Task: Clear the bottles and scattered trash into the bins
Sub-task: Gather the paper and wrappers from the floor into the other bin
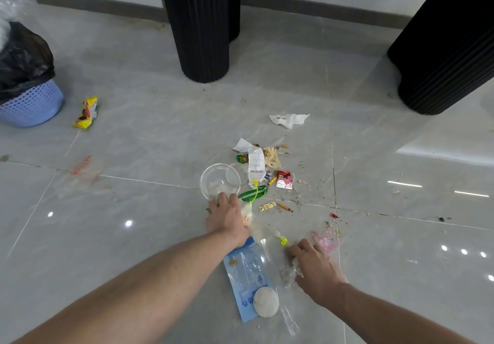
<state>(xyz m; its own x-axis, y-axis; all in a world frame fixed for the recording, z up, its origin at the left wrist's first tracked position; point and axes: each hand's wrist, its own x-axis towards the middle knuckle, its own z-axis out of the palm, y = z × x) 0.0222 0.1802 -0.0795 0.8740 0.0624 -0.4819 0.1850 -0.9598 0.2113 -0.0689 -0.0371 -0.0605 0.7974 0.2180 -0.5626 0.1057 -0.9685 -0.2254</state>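
Nearest the lens, a blue-and-clear plastic pouch is seen flat on the grey tiled floor, with a round white lump resting at its near end; blue characters are printed on the pouch but cannot be read. Crumpled clear film is gripped by the curled fingers of the right hand, just beside a pink-tinted plastic bag. The near rim of a clear plastic bowl is held by the left hand, fingers bent over its edge; white residue is seen inside the bowl. Beyond it, a printed receipt with a barcode is shown among a green wrapper, a red sachet, a gold foil scrap, cigarette butts and crumbs; the receipt's text is too small to be read. A torn white tissue is seen farther back. At far left, a lavender mesh bin lined with a black bag is pictured, clear plastic bulging from its top, with a yellow snack wrapper lying near its base. Two black fluted columns are visible by the wall.
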